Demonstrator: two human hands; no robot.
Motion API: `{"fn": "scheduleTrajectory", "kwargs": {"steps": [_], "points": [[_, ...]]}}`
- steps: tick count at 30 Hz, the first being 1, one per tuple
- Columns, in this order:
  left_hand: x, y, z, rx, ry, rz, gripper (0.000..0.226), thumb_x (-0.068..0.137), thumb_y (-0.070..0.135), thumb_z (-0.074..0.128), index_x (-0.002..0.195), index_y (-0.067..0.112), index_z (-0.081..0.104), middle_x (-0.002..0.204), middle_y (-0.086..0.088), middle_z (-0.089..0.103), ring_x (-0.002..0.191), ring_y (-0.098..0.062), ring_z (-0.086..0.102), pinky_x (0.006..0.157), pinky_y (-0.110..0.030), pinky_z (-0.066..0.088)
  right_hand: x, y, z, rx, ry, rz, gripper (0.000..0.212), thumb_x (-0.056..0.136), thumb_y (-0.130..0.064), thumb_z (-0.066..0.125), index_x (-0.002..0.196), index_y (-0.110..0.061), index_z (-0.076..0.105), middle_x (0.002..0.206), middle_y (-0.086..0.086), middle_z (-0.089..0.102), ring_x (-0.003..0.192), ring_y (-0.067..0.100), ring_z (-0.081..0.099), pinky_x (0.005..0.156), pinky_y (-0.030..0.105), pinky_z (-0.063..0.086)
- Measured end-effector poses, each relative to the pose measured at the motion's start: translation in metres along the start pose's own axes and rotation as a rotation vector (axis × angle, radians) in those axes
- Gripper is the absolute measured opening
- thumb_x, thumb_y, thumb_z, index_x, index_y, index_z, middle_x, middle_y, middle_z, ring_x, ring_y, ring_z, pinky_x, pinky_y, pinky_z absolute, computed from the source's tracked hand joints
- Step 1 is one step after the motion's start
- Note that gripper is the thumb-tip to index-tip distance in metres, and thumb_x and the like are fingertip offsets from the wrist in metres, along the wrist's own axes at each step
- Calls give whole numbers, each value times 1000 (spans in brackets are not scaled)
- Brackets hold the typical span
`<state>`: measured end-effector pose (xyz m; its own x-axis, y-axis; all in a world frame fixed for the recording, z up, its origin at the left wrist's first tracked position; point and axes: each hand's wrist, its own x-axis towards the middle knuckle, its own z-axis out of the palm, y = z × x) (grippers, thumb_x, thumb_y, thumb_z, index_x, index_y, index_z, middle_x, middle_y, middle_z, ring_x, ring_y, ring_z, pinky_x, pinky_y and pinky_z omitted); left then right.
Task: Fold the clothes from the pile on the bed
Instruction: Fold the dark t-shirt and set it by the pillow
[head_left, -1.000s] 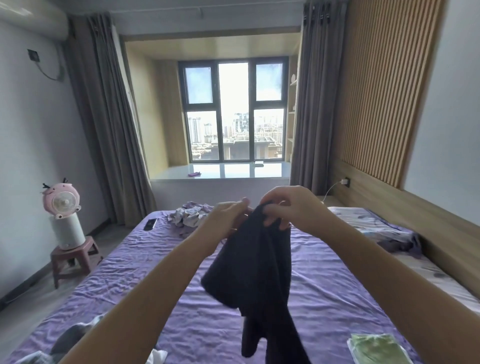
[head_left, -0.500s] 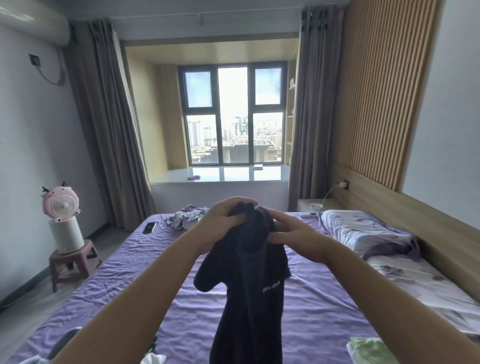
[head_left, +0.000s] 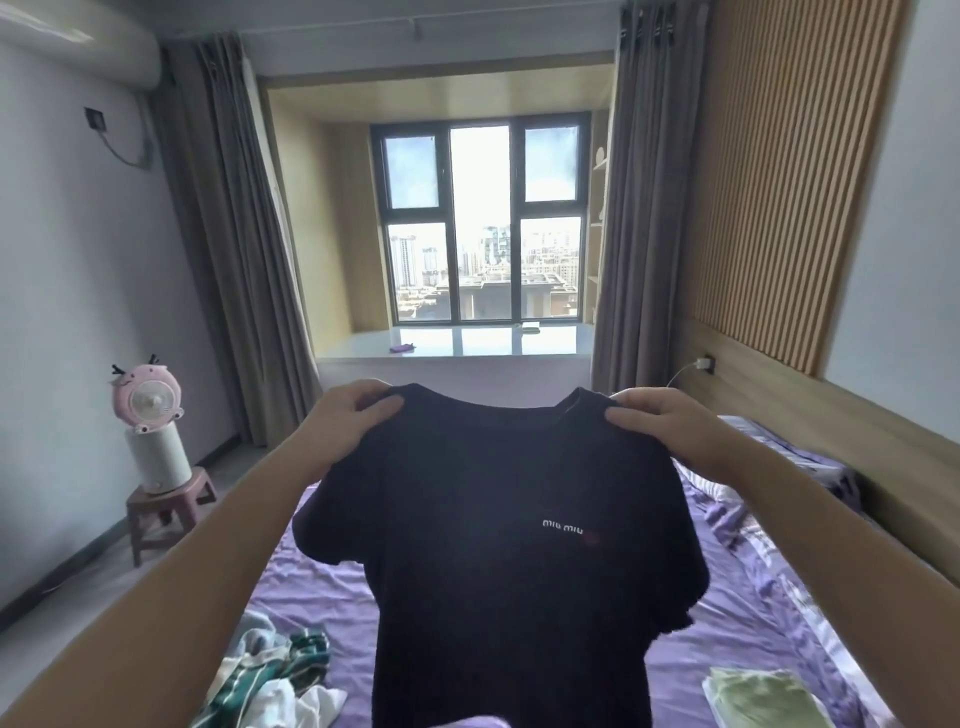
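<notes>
A dark navy T-shirt (head_left: 498, 545) with small white lettering on the chest hangs spread out in front of me above the purple bed (head_left: 306, 587). My left hand (head_left: 353, 421) pinches its left shoulder and my right hand (head_left: 660, 421) pinches its right shoulder, both held up at the same height. The shirt's hem drops out of the frame at the bottom. A pile of unfolded clothes (head_left: 275, 670), green-striped and white, lies on the bed at the lower left.
A folded light-green garment (head_left: 753, 701) lies on the bed at the lower right. A pink fan on a white cylinder (head_left: 148, 421) stands on a small stool (head_left: 166, 509) left of the bed. The wooden headboard (head_left: 831, 431) runs along the right.
My hands have moved apart from the bunched collar to the two shoulders, so the shirt now hangs spread flat and facing me. The camera has tilted, hiding the far clothes behind the shirt.
</notes>
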<state>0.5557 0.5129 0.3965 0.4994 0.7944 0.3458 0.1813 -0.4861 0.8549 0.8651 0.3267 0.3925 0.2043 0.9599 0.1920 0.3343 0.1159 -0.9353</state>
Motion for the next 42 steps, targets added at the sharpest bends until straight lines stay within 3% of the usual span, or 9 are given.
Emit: {"fn": "scheduleTrajectory", "kwargs": {"steps": [4, 7, 14, 22, 26, 29, 34, 37, 42], "points": [[-2, -3, 7, 96, 1, 20, 11, 93, 20, 58, 98, 17, 67, 89, 4, 68, 84, -12, 63, 78, -25, 47, -1, -2, -4, -263, 13, -33, 12, 89, -11, 60, 93, -4, 69, 92, 15, 70, 87, 23, 65, 87, 34, 51], [-3, -4, 13, 105, 16, -17, 6, 87, 24, 67, 84, 20, 68, 78, 4, 70, 75, -14, 66, 74, -30, 52, -2, 2, 0, -398, 81, -72, 8, 83, -14, 69, 79, -9, 66, 78, 14, 67, 73, 20, 61, 75, 34, 50], [-15, -8, 30, 304, 34, 27, 23, 77, 30, 77, 72, 19, 58, 68, 6, 58, 62, -6, 53, 60, -21, 39, -11, 29, 9, -409, 346, -151, 8, 83, -24, 69, 77, -19, 73, 65, -10, 65, 63, 6, 59, 58, 11, 41], [-79, -14, 40, 344, -252, -20, 7, 86, 16, 68, 83, 20, 73, 75, 2, 68, 67, -2, 58, 66, -17, 44, -63, 84, 26, -607, 596, -270, 15, 93, -19, 54, 103, -14, 65, 85, 7, 70, 75, 30, 64, 67, 32, 41], [-109, -21, 50, 361, -167, -60, 1, 80, 19, 74, 79, 18, 74, 72, -1, 69, 64, -3, 58, 64, -17, 43, -90, 103, 37, -573, 489, -309, 13, 90, -11, 58, 100, -10, 66, 78, 5, 69, 69, 12, 60, 67, 20, 39], [-141, -28, 56, 208, -164, -159, 11, 78, 15, 74, 77, 26, 75, 74, 6, 72, 65, 0, 63, 61, -9, 45, -111, 115, 35, -459, 255, -242, 10, 89, -19, 58, 92, -23, 66, 78, -17, 66, 77, -3, 59, 69, 5, 36], [-164, -39, 46, 41, -383, -250, 11, 76, 23, 70, 84, 17, 74, 80, 0, 71, 74, -6, 66, 64, -13, 48, -124, 128, 32, -246, -46, -59, 13, 83, -36, 55, 86, -32, 67, 82, -9, 67, 72, -5, 58, 67, 12, 43], [-148, -61, 47, -11, -438, -331, 16, 77, 25, 70, 88, 13, 73, 83, -6, 70, 76, -12, 67, 66, -19, 51, -108, 140, 38, -245, -83, -16, 13, 81, -38, 57, 87, -32, 67, 80, -12, 67, 72, -6, 59, 66, 8, 42], [-115, -169, 95, 248, -348, -365, 3, 84, 18, 70, 85, 16, 73, 82, -2, 71, 79, -12, 64, 76, -31, 48, -66, 215, 70, -434, -42, 121, 19, 87, -26, 63, 78, -42, 59, 78, -23, 65, 78, -10, 58, 71, 5, 38]]}}
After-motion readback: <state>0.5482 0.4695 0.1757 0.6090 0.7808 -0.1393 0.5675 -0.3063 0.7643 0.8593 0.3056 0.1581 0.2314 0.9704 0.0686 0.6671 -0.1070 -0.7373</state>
